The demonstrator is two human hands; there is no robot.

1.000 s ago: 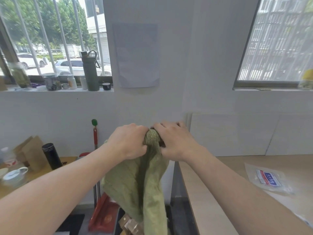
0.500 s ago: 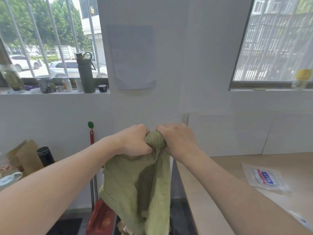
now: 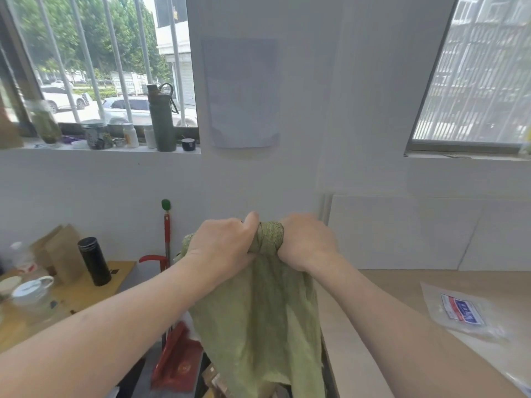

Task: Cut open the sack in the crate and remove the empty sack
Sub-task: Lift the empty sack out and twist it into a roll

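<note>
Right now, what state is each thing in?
Sack: limp, held up, its top bunched between both hands.
Left hand: shut on sack.
Right hand: shut on sack.
Green bottle: upright on sill, capped.
Black flask: upright, capped.
Packet: flat on table.

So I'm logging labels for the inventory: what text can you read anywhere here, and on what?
None is legible.
Plastic packet on the right table: a red and blue label, print too blurred to read.
Paper sheet on the wall: looks blank.
Jars and bottles on the windowsill: labels too small to read.
Green sack: no print visible.
</note>
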